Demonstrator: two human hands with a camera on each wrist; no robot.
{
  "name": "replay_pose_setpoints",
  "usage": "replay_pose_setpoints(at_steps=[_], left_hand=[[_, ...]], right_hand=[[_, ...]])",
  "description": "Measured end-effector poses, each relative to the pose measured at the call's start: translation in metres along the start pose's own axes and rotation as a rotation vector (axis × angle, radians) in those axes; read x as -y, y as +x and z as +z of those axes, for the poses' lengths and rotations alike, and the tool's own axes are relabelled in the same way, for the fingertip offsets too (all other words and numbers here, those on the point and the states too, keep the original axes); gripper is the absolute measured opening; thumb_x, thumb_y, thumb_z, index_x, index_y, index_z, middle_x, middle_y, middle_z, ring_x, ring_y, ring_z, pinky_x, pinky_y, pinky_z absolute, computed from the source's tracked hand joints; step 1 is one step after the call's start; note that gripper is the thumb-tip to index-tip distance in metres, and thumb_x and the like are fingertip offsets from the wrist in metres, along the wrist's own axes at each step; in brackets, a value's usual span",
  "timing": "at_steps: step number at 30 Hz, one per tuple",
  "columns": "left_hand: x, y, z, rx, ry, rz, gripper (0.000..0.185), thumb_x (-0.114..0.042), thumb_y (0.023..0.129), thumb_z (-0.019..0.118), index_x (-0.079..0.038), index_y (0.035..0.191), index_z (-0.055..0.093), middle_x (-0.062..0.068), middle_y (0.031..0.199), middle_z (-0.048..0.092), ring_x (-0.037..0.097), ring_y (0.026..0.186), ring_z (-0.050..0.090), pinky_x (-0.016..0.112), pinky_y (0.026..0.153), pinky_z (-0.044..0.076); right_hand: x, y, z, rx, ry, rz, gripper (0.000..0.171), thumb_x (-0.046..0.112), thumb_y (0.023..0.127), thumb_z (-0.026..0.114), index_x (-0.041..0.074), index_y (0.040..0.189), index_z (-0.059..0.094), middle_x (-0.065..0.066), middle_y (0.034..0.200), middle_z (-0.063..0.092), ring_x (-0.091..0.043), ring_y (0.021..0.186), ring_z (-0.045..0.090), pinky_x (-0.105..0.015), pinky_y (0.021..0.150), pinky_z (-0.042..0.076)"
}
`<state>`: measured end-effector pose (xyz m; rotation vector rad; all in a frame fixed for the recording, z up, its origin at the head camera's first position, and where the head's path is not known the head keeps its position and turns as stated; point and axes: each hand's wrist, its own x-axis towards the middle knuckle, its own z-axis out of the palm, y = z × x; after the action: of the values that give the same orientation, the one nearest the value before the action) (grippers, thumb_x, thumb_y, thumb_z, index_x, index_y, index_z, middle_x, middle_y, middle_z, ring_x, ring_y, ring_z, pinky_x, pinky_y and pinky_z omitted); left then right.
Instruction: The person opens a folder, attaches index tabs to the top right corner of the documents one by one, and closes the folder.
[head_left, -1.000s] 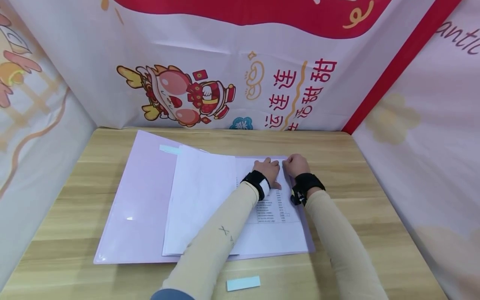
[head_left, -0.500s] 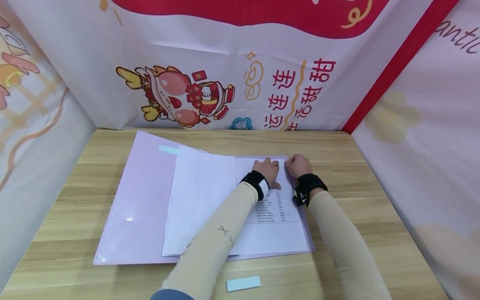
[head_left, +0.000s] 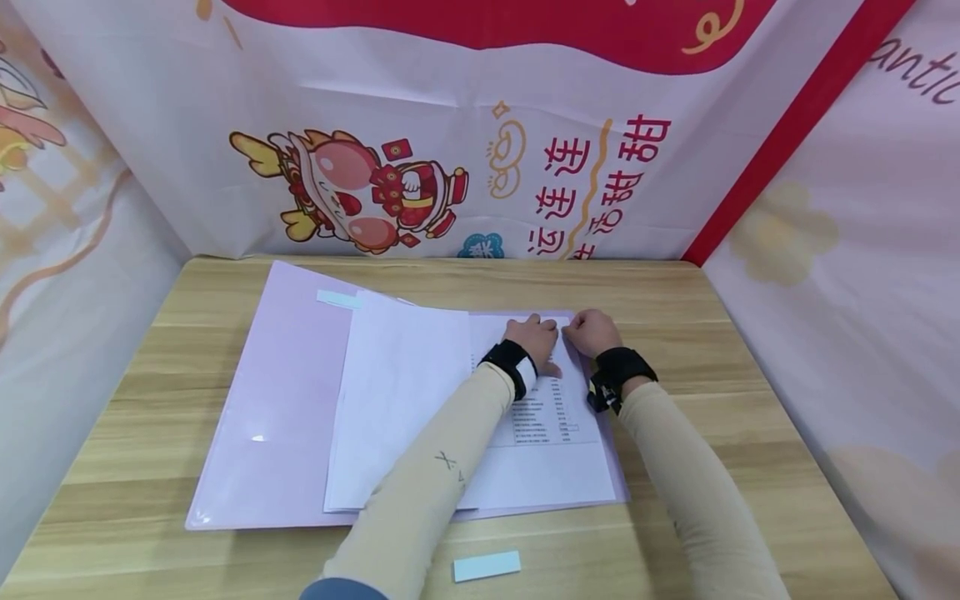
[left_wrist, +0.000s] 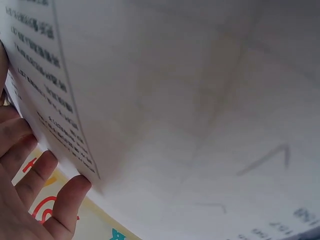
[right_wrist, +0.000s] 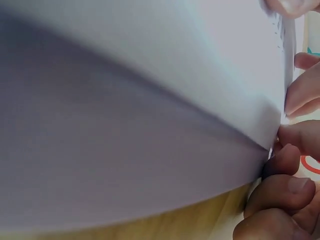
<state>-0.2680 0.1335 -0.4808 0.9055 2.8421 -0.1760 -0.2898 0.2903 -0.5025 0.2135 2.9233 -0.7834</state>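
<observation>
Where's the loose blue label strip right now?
In the head view, the label strip lies on the table at the near edge, just in front of the folder, between both forearms.

I sit at a light wooden table [head_left: 750, 400] boxed in by printed banners [head_left: 420, 100]: a cartoon mascot [head_left: 360, 187], red Chinese characters [head_left: 600, 179], a diagonal red stripe [head_left: 787, 133] at right.

left hand [head_left: 534, 337] | right hand [head_left: 590, 332] | both on printed sheet [head_left: 551, 417]
</observation>
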Motion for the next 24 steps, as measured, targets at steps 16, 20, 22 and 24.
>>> replay_pose_setpoints(at_steps=[16,20,22,24], left_hand=[[0.001,-0.004,-0.003,-0.049,-0.017,0.022,0.071,-0.068,0.086,0.067,-0.018,0.138,0.064,-0.004,0.137,0.060,0.018,0.119,0.055,0.044,0.087,0.057],[0.001,0.003,0.004,-0.029,-0.005,0.016,0.076,-0.070,0.085,0.067,-0.019,0.142,0.061,-0.005,0.140,0.058,0.018,0.121,0.054,0.045,0.087,0.057],[0.002,0.006,0.006,-0.021,0.003,0.017,0.079,-0.071,0.085,0.066,-0.019,0.144,0.059,-0.005,0.142,0.057,0.017,0.122,0.054,0.045,0.087,0.057],[0.003,0.009,0.008,-0.012,0.007,0.019,0.081,-0.072,0.085,0.065,-0.019,0.146,0.057,-0.006,0.143,0.057,0.017,0.122,0.053,0.045,0.088,0.056]], right_hand=[[-0.003,0.000,-0.007,-0.004,0.006,0.021,0.022,0.023,0.094,0.063,0.007,0.078,0.063,-0.006,0.077,0.062,-0.023,0.073,0.059,-0.029,0.063,0.042],[-0.001,0.002,-0.004,-0.015,-0.008,0.004,0.024,0.024,0.095,0.064,0.007,0.079,0.063,-0.006,0.078,0.062,-0.025,0.077,0.059,-0.030,0.066,0.041],[0.000,0.003,-0.002,-0.025,-0.006,-0.001,0.024,0.024,0.096,0.064,0.007,0.078,0.063,-0.006,0.079,0.063,-0.026,0.077,0.059,-0.030,0.067,0.041],[0.002,0.004,-0.002,-0.038,-0.003,-0.005,0.025,0.024,0.096,0.064,0.007,0.077,0.063,-0.006,0.078,0.063,-0.026,0.077,0.059,-0.031,0.066,0.041]])
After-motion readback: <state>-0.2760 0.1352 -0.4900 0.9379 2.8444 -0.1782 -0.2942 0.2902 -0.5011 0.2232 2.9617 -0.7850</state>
